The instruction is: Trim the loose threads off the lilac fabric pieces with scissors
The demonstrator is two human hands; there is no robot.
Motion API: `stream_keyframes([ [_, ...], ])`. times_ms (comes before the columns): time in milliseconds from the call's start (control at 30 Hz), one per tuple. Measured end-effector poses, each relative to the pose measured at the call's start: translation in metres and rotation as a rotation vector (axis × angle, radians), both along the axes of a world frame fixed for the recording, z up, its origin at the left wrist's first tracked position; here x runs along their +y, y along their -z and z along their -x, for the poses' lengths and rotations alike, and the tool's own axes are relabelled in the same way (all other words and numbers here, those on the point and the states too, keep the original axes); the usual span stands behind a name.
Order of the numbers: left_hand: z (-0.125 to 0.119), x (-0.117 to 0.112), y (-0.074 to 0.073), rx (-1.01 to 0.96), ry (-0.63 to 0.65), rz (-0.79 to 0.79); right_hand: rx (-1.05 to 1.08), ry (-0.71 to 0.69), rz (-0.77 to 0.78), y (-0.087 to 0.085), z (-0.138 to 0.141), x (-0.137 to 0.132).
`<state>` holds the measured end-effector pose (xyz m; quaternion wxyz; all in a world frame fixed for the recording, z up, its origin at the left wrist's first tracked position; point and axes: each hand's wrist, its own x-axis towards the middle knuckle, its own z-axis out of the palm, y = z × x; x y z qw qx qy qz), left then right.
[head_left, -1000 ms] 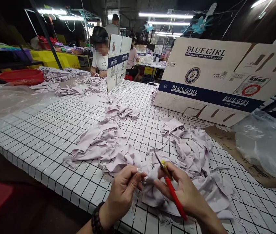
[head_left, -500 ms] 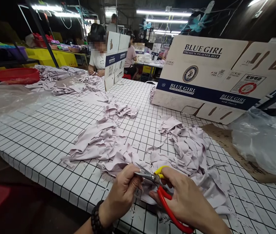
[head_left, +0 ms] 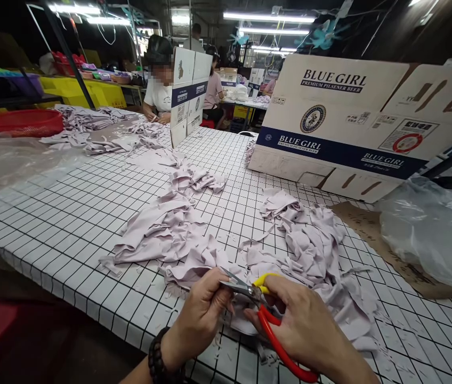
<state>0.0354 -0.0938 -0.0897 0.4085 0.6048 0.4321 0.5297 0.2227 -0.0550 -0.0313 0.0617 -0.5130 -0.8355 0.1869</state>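
My right hand [head_left: 301, 325] grips a pair of scissors [head_left: 276, 341] with one yellow and one red handle. Their metal blades are slightly parted and point left, with the tips at the fingers of my left hand [head_left: 202, 312]. That hand is closed in a pinch, apparently on a small pale lilac fabric piece mostly hidden by the fingers. Beyond my hands lie two loose heaps of the same fabric, a left heap [head_left: 162, 226] and a right heap [head_left: 309, 240]. Small cut scraps are scattered around them.
A grid-patterned cloth covers the table [head_left: 70, 224]. A flattened Blue Girl carton [head_left: 338, 114] stands at the right, near a clear plastic bag [head_left: 429, 229] and brown cardboard [head_left: 394, 256]. Across the table, a co-worker [head_left: 158, 96] sits behind another carton [head_left: 188, 101]. A red basket [head_left: 24, 125] is far left.
The camera view has shifted very slightly. Both hands and the scissors keep nearly the same position, and the fabric heaps look unchanged.
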Motion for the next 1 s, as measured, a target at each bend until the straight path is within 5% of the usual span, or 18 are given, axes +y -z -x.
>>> stream_keyframes([
  [800, 0.001, 0.001, -0.001, -0.167, 0.061, 0.141, 0.04, -0.023, -0.107, 0.009, -0.001, 0.005],
  [1000, 0.005, 0.003, 0.0, -0.145, 0.027, 0.135, 0.268, 0.01, 0.269, 0.002, -0.009, 0.012],
])
